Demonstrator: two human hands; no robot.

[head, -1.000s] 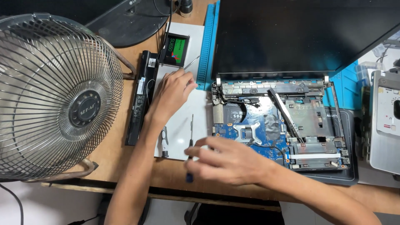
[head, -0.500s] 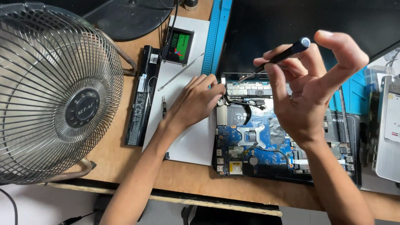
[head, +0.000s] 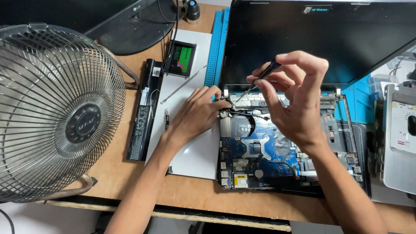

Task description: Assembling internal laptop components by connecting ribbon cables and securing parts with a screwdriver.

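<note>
Pinching a screwdriver (head: 259, 82) in curled right hand (head: 292, 102), tip at laptop (head: 277, 147) hinge; left hand (head: 197, 115), fingers loosely bent, holds nothing, steadies the laptop's corner.

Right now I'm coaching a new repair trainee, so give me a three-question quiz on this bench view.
1. True or false: the right hand holds a screwdriver with its tip down at the opened laptop.
2. What does the left hand rest against?
A. the fan
B. the laptop's upper left corner
C. the black battery
3. Fill in: the battery lies between the fan and the white ____.

Key: 1 true; 2 B; 3 mat
</note>
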